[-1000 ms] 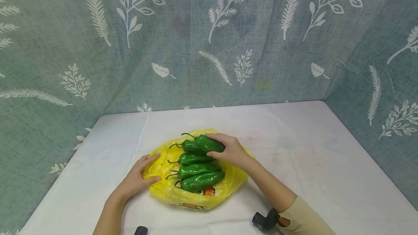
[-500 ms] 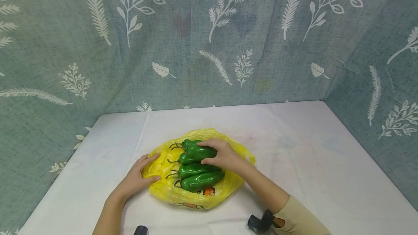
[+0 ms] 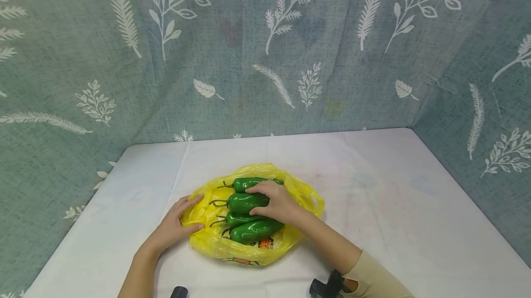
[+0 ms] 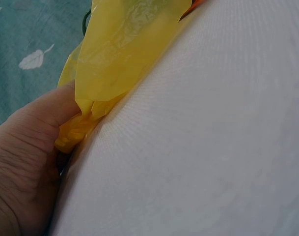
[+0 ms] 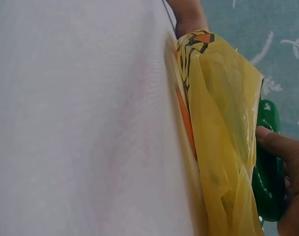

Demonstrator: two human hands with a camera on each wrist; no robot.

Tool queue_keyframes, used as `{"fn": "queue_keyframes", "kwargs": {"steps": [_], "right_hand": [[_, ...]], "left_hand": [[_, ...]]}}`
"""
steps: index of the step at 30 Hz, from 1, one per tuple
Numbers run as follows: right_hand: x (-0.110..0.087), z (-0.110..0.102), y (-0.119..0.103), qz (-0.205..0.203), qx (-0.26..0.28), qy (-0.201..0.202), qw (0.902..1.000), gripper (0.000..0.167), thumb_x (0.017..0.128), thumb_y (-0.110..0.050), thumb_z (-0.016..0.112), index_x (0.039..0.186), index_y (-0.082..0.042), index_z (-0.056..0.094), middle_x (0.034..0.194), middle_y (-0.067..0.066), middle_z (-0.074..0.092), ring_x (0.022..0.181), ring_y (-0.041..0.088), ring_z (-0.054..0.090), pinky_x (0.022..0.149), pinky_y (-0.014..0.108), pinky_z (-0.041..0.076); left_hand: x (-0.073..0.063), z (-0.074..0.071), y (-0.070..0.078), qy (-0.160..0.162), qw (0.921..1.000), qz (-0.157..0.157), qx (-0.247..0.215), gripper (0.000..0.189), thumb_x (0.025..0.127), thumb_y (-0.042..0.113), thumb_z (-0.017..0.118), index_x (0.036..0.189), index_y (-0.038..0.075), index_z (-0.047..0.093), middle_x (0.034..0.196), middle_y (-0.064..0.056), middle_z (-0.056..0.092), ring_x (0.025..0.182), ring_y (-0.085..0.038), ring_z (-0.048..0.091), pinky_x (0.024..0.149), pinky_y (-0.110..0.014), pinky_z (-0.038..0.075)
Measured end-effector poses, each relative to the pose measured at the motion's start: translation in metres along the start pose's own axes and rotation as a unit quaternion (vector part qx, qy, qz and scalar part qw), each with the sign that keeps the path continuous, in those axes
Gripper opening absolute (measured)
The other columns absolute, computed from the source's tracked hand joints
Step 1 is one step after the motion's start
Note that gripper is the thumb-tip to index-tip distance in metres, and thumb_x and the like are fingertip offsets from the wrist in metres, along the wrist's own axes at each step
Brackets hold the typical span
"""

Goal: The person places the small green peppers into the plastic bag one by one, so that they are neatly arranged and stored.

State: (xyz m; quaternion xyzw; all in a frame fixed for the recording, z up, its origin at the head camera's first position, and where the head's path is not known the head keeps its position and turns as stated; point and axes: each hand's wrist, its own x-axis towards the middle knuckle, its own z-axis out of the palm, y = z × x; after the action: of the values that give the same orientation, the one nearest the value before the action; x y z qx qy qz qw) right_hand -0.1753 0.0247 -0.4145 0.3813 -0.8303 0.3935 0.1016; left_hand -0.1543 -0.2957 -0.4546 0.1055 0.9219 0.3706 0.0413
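Several glossy green peppers lie side by side on a yellow plastic bag (image 3: pixel 207 242), their thin stems toward the left. My right hand (image 3: pixel 275 201) grips one green pepper (image 3: pixel 244 202) from above, thumb on its near side and fingers on its far side. This pepper overlaps the row, between a far pepper (image 3: pixel 249 183) and a near pepper (image 3: pixel 257 231). In the right wrist view the thumb presses the held pepper (image 5: pixel 268 182) just beyond the bag's raised edge. My left hand (image 3: pixel 178 224) holds the bag's left end; in the left wrist view its thumb lies against the crumpled plastic (image 4: pixel 110 64).
A white cloth covers the table (image 3: pixel 373 187). Behind and at the sides hangs a grey-green curtain (image 3: pixel 232 67) with white leaf prints. Dark wrist-camera mounts (image 3: pixel 327 284) show at the bottom of the head view.
My right hand has carried the pepper from the far end of the row toward me and slightly left, lowering it among the others. My left hand stays on the bag.
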Motion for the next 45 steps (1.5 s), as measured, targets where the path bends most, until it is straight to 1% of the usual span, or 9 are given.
{"fn": "queue_keyframes", "kwargs": {"steps": [5, 12, 21, 27, 31, 35, 39, 42, 45], "right_hand": [[0.001, 0.001, 0.002, -0.015, -0.003, 0.022, 0.9996, 0.046, 0.072, -0.016, 0.082, 0.115, -0.006, 0.066, 0.110, 0.006, 0.067, 0.105, 0.022, 0.058, 0.090, 0.029, 0.050], [0.001, 0.000, 0.005, -0.010, 0.009, 0.029, 0.9995, 0.049, 0.072, -0.016, 0.082, 0.116, -0.004, 0.065, 0.112, 0.007, 0.067, 0.105, 0.022, 0.058, 0.091, 0.029, 0.049], [-0.003, -0.008, 0.004, 0.031, 0.043, 0.028, 0.9982, 0.055, 0.072, -0.019, 0.082, 0.122, -0.005, 0.062, 0.120, 0.008, 0.064, 0.112, 0.024, 0.057, 0.096, 0.033, 0.048], [-0.007, -0.018, 0.007, 0.048, 0.061, 0.044, 0.9960, 0.056, 0.072, -0.017, 0.082, 0.122, -0.004, 0.062, 0.121, 0.010, 0.063, 0.109, 0.024, 0.060, 0.094, 0.032, 0.049], [-0.011, -0.026, 0.008, 0.069, 0.067, 0.050, 0.9941, 0.056, 0.072, -0.018, 0.081, 0.123, -0.005, 0.061, 0.123, 0.008, 0.062, 0.109, 0.024, 0.059, 0.094, 0.036, 0.049], [-0.014, -0.033, 0.009, 0.092, 0.074, 0.053, 0.9916, 0.056, 0.074, -0.020, 0.080, 0.125, -0.007, 0.060, 0.124, 0.006, 0.062, 0.113, 0.024, 0.058, 0.097, 0.042, 0.047], [-0.018, -0.039, 0.010, 0.110, 0.078, 0.055, 0.9893, 0.057, 0.074, -0.024, 0.080, 0.126, -0.009, 0.060, 0.125, 0.004, 0.061, 0.114, 0.022, 0.056, 0.099, 0.045, 0.045], [-0.021, -0.045, 0.010, 0.112, 0.078, 0.061, 0.9887, 0.058, 0.074, -0.023, 0.080, 0.126, -0.006, 0.060, 0.124, 0.006, 0.062, 0.112, 0.023, 0.057, 0.100, 0.045, 0.044], [-0.024, -0.051, 0.011, 0.109, 0.069, 0.070, 0.9891, 0.058, 0.074, -0.020, 0.080, 0.125, -0.005, 0.059, 0.123, 0.007, 0.062, 0.111, 0.024, 0.058, 0.099, 0.046, 0.044]], "left_hand": [[0.000, 0.001, -0.001, 0.004, 0.9999, 0.009, -0.001, 0.077, 0.077, 0.038, 0.076, 0.143, 0.018, 0.042, 0.147, -0.019, 0.030, 0.135, -0.047, 0.024, 0.100, -0.073, 0.019], [0.001, 0.002, -0.002, 0.006, 0.9999, 0.014, 0.001, 0.076, 0.077, 0.037, 0.076, 0.143, 0.019, 0.043, 0.147, -0.018, 0.031, 0.134, -0.047, 0.025, 0.100, -0.073, 0.020], [0.002, 0.001, -0.004, -0.002, 0.9999, 0.003, -0.011, 0.077, 0.078, 0.038, 0.076, 0.144, 0.022, 0.041, 0.149, -0.017, 0.028, 0.137, -0.046, 0.021, 0.101, -0.073, 0.018], [0.003, -0.003, -0.005, -0.008, 0.9992, 0.004, -0.039, 0.076, 0.078, 0.036, 0.075, 0.144, 0.025, 0.039, 0.150, -0.015, 0.026, 0.138, -0.046, 0.018, 0.101, -0.074, 0.014], [0.004, -0.006, -0.005, -0.010, 0.9985, -0.002, -0.053, 0.077, 0.078, 0.034, 0.076, 0.145, 0.023, 0.039, 0.152, -0.015, 0.023, 0.139, -0.046, 0.015, 0.101, -0.074, 0.013], [0.004, -0.007, -0.006, -0.002, 0.9983, -0.002, -0.058, 0.079, 0.077, 0.033, 0.077, 0.145, 0.021, 0.038, 0.153, -0.015, 0.021, 0.140, -0.047, 0.014, 0.103, -0.073, 0.013], [0.003, -0.010, -0.003, -0.001, 0.9978, -0.009, -0.065, 0.080, 0.077, 0.032, 0.077, 0.145, 0.020, 0.037, 0.154, -0.014, 0.018, 0.140, -0.047, 0.011, 0.104, -0.072, 0.012], [0.001, -0.013, 0.000, -0.002, 0.9977, -0.006, -0.068, 0.080, 0.077, 0.030, 0.076, 0.146, 0.019, 0.037, 0.156, -0.013, 0.016, 0.141, -0.046, 0.010, 0.104, -0.072, 0.011], [0.001, -0.014, 0.003, 0.002, 0.9976, 0.009, -0.068, 0.078, 0.078, 0.028, 0.076, 0.145, 0.019, 0.037, 0.157, -0.012, 0.015, 0.142, -0.045, 0.009, 0.104, -0.072, 0.010]]}}
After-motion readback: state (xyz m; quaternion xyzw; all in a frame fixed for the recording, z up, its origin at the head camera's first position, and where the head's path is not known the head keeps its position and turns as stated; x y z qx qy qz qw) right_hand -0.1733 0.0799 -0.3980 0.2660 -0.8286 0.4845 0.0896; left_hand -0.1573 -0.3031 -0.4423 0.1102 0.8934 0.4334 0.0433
